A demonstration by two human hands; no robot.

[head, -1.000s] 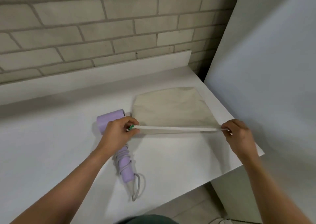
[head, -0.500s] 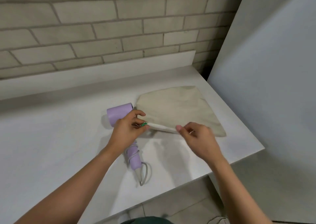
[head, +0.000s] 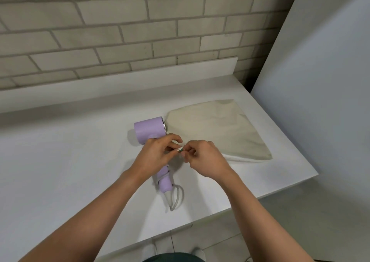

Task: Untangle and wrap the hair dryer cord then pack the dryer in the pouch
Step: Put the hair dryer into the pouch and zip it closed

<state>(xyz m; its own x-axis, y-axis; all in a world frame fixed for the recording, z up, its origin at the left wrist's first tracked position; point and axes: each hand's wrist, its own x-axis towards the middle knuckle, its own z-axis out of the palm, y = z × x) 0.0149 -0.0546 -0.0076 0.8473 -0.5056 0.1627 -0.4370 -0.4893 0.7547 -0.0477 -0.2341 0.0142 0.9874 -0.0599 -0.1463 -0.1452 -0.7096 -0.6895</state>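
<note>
Both hands meet at the pouch's near-left corner: the left hand (head: 155,153) and right hand (head: 202,158) each pinch the small green-tipped zipper pull (head: 180,150). The beige pouch (head: 216,129) lies flat at two o'clock. The lilac hair dryer (head: 150,130), its cord (head: 177,198) wrapped on the handle, lies under the left wrist. Risk: tugging could drag the limp pouch, or the loose cord loop could snag.
</note>
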